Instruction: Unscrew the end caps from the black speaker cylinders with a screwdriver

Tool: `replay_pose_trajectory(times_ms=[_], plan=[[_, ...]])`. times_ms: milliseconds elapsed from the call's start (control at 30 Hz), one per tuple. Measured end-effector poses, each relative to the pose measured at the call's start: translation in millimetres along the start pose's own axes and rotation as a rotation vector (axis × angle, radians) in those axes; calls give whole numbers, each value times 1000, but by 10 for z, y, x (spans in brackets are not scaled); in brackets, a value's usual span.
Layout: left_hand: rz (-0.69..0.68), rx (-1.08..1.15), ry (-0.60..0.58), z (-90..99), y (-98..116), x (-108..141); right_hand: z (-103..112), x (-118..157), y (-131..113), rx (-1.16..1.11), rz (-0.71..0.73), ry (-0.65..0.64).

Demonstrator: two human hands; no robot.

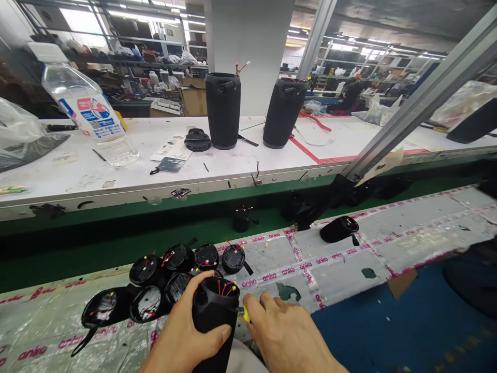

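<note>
A left hand (190,331) wraps a matte-black, open-topped fabric-like cylinder (215,317) by the near edge of a grey, pink-taped counter (334,285); the right hand (285,329) grips a yellow-handled tool (246,314) beside its rim. Likely stiff and light, best held mid-barrel, clear of delicate red wires (219,287). Beyond: a white counter (233,160), cluttered shelving (155,63).

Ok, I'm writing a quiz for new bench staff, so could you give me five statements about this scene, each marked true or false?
1. The left hand grips a black cylinder. True.
2. The right hand is empty. False: it holds a yellow-green item.
3. Red wires show at the gripped cylinder's top. True.
4. The bottle is on the lower bench. False: it is on the white shelf.
5. Two upright cylinders stand on that shelf. True.
</note>
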State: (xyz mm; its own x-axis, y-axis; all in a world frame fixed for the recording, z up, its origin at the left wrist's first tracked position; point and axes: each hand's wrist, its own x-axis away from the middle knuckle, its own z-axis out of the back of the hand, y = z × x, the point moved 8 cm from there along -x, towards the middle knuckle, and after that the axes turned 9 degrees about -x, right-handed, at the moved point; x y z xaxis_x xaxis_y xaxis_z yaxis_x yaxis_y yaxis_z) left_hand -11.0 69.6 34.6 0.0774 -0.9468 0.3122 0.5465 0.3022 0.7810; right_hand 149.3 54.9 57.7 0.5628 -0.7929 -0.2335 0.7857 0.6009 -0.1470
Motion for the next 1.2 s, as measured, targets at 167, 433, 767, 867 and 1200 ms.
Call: replay_pose_trajectory(times_ms=[167,433,767,867,1200], plan=[[-22,60,-50,-23,34,-3,86,-15,33,-115,41,-3],[-16,15,-32,-16,99,13,75,-4,27,-114,31,13],[-36,28,-101,-25,98,4,90,-27,16,-64,87,-56],[-48,44,-176,-50,102,-5,97,-31,22,-54,99,-55],[-44,27,-179,-88,57,24,13,-14,5,-5,176,-120]])
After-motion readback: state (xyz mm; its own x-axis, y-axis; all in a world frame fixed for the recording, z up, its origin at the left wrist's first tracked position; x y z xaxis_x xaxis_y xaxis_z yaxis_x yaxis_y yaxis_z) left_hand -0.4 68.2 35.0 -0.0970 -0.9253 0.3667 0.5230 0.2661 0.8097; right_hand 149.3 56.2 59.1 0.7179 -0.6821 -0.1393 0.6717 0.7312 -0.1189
